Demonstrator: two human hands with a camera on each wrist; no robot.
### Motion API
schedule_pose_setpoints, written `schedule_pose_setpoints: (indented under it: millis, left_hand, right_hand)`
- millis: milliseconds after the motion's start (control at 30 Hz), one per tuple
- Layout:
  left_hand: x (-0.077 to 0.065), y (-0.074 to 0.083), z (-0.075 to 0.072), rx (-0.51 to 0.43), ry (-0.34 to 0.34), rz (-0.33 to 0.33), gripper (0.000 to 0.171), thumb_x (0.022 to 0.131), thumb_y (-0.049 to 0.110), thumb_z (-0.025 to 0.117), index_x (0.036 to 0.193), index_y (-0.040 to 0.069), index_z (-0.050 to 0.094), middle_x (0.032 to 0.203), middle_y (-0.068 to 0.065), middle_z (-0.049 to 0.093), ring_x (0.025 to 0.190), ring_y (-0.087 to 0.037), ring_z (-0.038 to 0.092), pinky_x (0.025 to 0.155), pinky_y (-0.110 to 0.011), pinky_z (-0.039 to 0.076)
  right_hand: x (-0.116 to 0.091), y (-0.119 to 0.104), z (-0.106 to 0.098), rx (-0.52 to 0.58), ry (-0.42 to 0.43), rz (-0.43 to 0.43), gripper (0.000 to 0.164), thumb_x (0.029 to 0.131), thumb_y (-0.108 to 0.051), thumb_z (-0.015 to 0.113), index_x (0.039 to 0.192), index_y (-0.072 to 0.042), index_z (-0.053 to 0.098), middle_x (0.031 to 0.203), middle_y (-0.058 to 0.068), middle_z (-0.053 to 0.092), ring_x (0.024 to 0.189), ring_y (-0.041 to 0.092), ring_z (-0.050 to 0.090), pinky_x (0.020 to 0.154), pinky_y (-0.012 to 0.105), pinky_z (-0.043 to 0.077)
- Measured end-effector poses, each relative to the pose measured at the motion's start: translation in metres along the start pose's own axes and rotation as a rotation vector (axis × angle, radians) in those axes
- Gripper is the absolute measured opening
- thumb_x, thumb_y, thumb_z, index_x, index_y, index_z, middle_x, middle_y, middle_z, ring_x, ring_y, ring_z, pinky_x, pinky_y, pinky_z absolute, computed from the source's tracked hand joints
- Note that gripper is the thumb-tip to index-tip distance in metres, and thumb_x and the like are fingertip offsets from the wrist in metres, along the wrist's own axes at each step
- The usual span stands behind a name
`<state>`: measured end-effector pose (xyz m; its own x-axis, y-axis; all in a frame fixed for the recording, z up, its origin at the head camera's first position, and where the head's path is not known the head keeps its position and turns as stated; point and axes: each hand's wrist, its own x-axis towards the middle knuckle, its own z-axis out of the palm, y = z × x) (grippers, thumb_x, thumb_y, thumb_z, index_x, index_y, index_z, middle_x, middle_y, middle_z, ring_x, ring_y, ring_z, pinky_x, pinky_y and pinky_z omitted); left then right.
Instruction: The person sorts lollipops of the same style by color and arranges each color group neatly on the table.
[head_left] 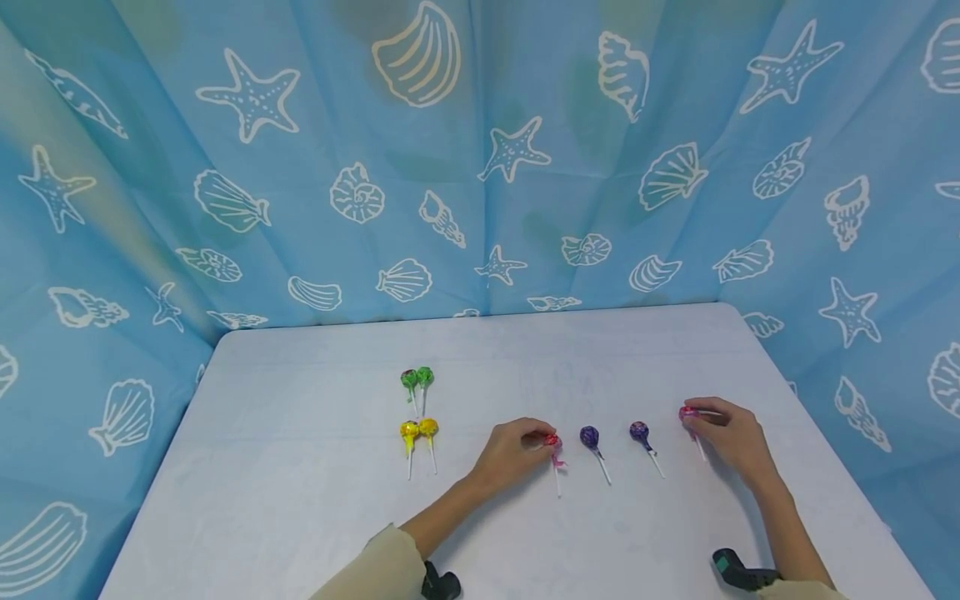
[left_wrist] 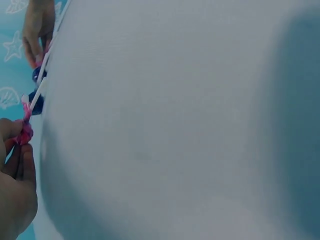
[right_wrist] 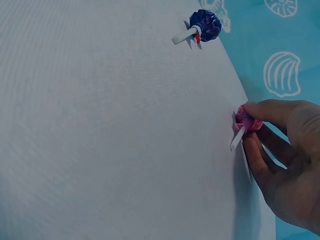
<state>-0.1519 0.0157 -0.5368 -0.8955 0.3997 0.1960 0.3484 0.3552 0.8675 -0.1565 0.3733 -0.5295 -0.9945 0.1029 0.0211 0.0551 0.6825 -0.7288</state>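
Note:
My left hand (head_left: 513, 457) pinches the round head of a pink-red lollipop (head_left: 553, 442), whose white stick points toward me. Over on the right, my right hand (head_left: 731, 437) grips another pink lollipop (right_wrist: 247, 120) by its head between thumb and fingers. Between the hands lie two purple lollipops, one (head_left: 590, 437) nearer the left hand and one (head_left: 639, 432) nearer the right. To the left of my left hand sit two yellow lollipops (head_left: 428, 427) side by side, and behind them two green lollipops (head_left: 424, 377), heads touching.
Everything lies on a white-covered table (head_left: 300, 500). A blue curtain (head_left: 480, 167) with white shells and starfish hangs along the back and both sides. A dark device (head_left: 742, 572) sits at my right wrist, another (head_left: 441, 582) at my left.

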Motion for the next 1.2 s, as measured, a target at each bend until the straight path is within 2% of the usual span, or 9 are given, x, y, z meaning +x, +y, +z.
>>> schedule_pose_setpoints:
  millis: [167,400,567,700,800,867,933,1067,1200]
  left_hand:
    - [-0.008,0.005,-0.016,-0.007,-0.030,0.026,0.020,0.092,0.007,0.071,0.112,0.005,0.072,0.108,-0.002,0.071,0.099,-0.010,0.065,0.091,-0.023,0.051]
    - [-0.024,0.009,-0.049,0.008,-0.066,0.064,0.021,0.094,0.008,0.069,0.115,0.006,0.071,0.110,0.001,0.071,0.103,-0.011,0.065,0.092,-0.023,0.051]
    - [-0.041,0.009,-0.078,0.037,-0.038,0.068,0.022,0.092,0.005,0.071,0.114,0.006,0.072,0.110,0.003,0.071,0.102,-0.012,0.066,0.091,-0.027,0.053]
    - [-0.058,0.003,-0.102,0.064,0.007,0.072,0.024,0.088,0.000,0.075,0.111,0.008,0.073,0.106,0.005,0.071,0.098,-0.012,0.066,0.089,-0.031,0.055]
    - [-0.072,-0.003,-0.115,0.079,0.027,0.077,0.026,0.085,-0.003,0.076,0.108,0.010,0.073,0.104,0.006,0.071,0.096,-0.012,0.066,0.087,-0.032,0.056]
    - [-0.080,-0.006,-0.123,0.108,0.037,0.072,0.027,0.085,-0.003,0.076,0.107,0.011,0.074,0.104,0.007,0.072,0.097,-0.012,0.066,0.086,-0.032,0.056]
    - [-0.090,-0.008,-0.129,0.135,0.042,0.057,0.027,0.084,-0.003,0.077,0.106,0.012,0.074,0.105,0.006,0.072,0.098,-0.012,0.066,0.087,-0.033,0.056]
    - [-0.109,-0.011,-0.137,0.182,0.051,0.009,0.028,0.083,-0.003,0.077,0.106,0.013,0.074,0.106,0.005,0.072,0.099,-0.013,0.067,0.087,-0.033,0.056]
    - [-0.127,-0.014,-0.141,0.198,0.076,-0.017,0.029,0.082,-0.004,0.078,0.105,0.012,0.075,0.107,0.005,0.072,0.098,-0.013,0.068,0.085,-0.032,0.056]
  right_hand:
    - [0.001,0.002,0.000,-0.004,0.006,-0.002,0.038,0.100,-0.026,0.062,0.127,0.001,0.063,0.125,0.029,0.060,0.113,0.046,0.058,0.097,0.061,0.045]
    - [0.001,0.004,0.002,-0.025,0.015,-0.009,0.038,0.100,-0.027,0.063,0.126,0.001,0.063,0.121,0.026,0.063,0.111,0.044,0.059,0.096,0.059,0.046]
    - [0.000,0.006,0.002,-0.035,0.036,-0.013,0.040,0.100,-0.031,0.063,0.125,0.000,0.064,0.120,0.024,0.064,0.111,0.042,0.060,0.096,0.056,0.048]
    - [0.000,0.008,0.002,-0.051,0.052,-0.024,0.041,0.100,-0.035,0.062,0.124,-0.003,0.066,0.119,0.020,0.066,0.110,0.037,0.061,0.091,0.037,0.053]
    - [-0.001,0.011,0.002,-0.027,0.058,-0.020,0.043,0.099,-0.037,0.062,0.124,-0.002,0.065,0.120,0.019,0.065,0.111,0.035,0.059,0.092,0.038,0.051]
    - [-0.002,0.011,0.002,-0.005,0.061,0.002,0.046,0.099,-0.040,0.062,0.125,-0.003,0.064,0.121,0.019,0.065,0.111,0.029,0.059,0.094,0.043,0.049]
    - [-0.002,0.011,0.002,0.016,0.063,0.024,0.047,0.098,-0.041,0.063,0.126,-0.002,0.064,0.122,0.019,0.064,0.108,0.018,0.058,0.093,0.035,0.049]
    - [-0.003,0.011,0.001,0.050,0.065,0.048,0.048,0.098,-0.042,0.063,0.126,-0.003,0.064,0.124,0.018,0.064,0.097,-0.007,0.052,0.082,0.009,0.042]
    - [-0.004,0.010,-0.001,0.077,0.072,0.031,0.047,0.099,-0.040,0.062,0.126,-0.002,0.063,0.125,0.019,0.063,0.096,-0.013,0.049,0.078,0.003,0.041]
